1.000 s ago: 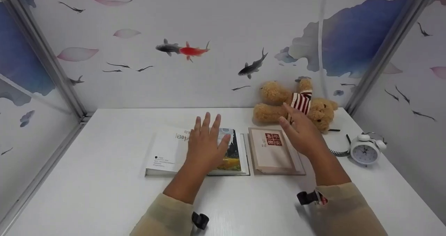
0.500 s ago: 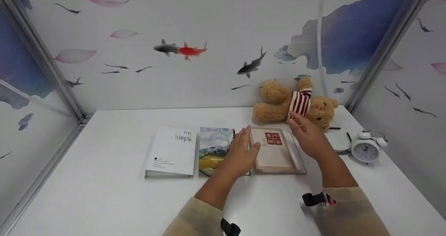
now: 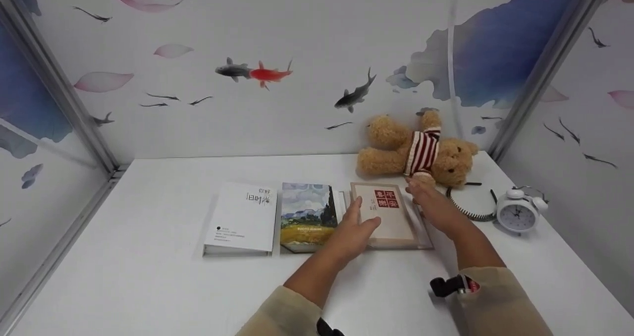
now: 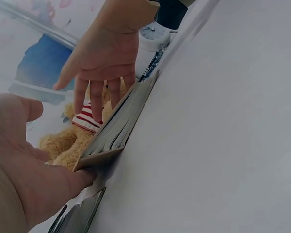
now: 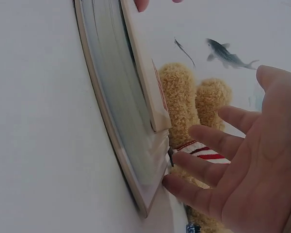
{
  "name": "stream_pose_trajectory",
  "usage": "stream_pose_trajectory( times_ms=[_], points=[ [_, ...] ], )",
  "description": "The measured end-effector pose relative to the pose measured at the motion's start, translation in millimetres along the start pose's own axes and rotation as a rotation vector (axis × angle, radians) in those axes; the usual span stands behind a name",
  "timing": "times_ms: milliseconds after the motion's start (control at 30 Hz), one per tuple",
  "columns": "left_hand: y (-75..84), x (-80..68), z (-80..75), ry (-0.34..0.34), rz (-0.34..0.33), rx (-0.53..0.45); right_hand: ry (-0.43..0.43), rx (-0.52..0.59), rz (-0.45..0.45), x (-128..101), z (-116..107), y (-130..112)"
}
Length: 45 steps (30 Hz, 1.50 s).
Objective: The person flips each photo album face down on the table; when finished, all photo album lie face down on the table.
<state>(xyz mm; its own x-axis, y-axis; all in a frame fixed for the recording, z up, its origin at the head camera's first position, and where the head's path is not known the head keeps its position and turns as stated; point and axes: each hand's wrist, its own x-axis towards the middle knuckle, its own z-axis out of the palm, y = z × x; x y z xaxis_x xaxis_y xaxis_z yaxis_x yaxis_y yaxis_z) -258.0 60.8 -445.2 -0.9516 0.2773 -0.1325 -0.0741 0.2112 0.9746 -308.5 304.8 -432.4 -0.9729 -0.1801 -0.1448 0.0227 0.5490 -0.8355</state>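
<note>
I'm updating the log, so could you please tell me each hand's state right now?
Left hand: open, at the left side of the beige album, holding nothing.
Right hand: open, at the album's right side, holding nothing.

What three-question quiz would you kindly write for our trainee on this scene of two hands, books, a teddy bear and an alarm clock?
1. Multiple choice: how is the teddy bear placed?
a) sitting upright
b) standing on its feet
c) lying down

2. True or false: in the head view, the alarm clock is left of the white book.

3. Short answer: in the head view, which book lies between the left hand and the right hand?

Key:
1. c
2. False; the alarm clock is well to the right of the white book.
3. The beige book, the one nearest the alarm clock.
</note>
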Motion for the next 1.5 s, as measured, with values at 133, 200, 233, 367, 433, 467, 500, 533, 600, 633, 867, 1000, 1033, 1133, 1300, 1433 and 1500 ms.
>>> stream_pose_trajectory(
  times_ms=[133,200,233,367,433,467,500,533,600,633,867,1000,1033,1133,1300,1433,1500],
  points=[
    [-2.1,3.3,2.4,-0.011,0.026,-0.146,-0.022,0.049,0.01,1,3,1],
    [-1.9,4.8,2.5,-0.029,0.054,-0.202,-0.04,0.085,0.021,1,6,0],
    [-1.4,5.1,2.5,-0.036,0.07,-0.218,-0.05,0.1,0.03,1,8,-2],
    [0.6,4.3,2.1,-0.046,0.116,-0.234,-0.082,0.148,0.054,-1,14,-9],
    [1.1,3.9,2.0,-0.056,0.145,-0.244,-0.086,0.16,0.061,-2,16,-13],
    [1.1,3.6,1.8,-0.056,0.149,-0.249,-0.09,0.17,0.06,-2,17,-15],
    [1.2,3.2,1.4,-0.054,0.15,-0.255,-0.095,0.18,0.063,-2,17,-16],
    [1.4,2.8,1.0,-0.058,0.15,-0.264,-0.101,0.194,0.068,-2,18,-18],
    [2.3,2.4,0.3,-0.061,0.146,-0.288,-0.115,0.231,0.063,-2,22,-22],
    [2.7,1.8,-0.1,-0.053,0.141,-0.297,-0.125,0.249,0.058,-2,24,-24],
    [9.2,-2.1,1.3,0.005,0.161,-0.311,-0.187,0.288,0.013,-8,41,-43],
    [13.8,-4.2,4.1,0.007,0.143,-0.339,-0.206,0.27,0.007,-13,49,-52],
    [14.4,-4.7,4.7,0.003,0.139,-0.349,-0.209,0.279,0.004,-14,50,-54],
    [15.5,-5.7,5.6,-0.019,0.151,-0.381,-0.21,0.298,-0.012,-17,54,-58],
    [15.6,-6.0,4.8,-0.047,0.203,-0.378,-0.189,0.342,-0.033,-20,54,-64],
    [17.7,-7.2,1.9,-0.037,0.215,-0.348,-0.173,0.401,-0.049,-24,50,-70],
    [18.7,-7.8,0.3,-0.034,0.214,-0.337,-0.161,0.433,-0.05,-26,48,-73]
  ],
)
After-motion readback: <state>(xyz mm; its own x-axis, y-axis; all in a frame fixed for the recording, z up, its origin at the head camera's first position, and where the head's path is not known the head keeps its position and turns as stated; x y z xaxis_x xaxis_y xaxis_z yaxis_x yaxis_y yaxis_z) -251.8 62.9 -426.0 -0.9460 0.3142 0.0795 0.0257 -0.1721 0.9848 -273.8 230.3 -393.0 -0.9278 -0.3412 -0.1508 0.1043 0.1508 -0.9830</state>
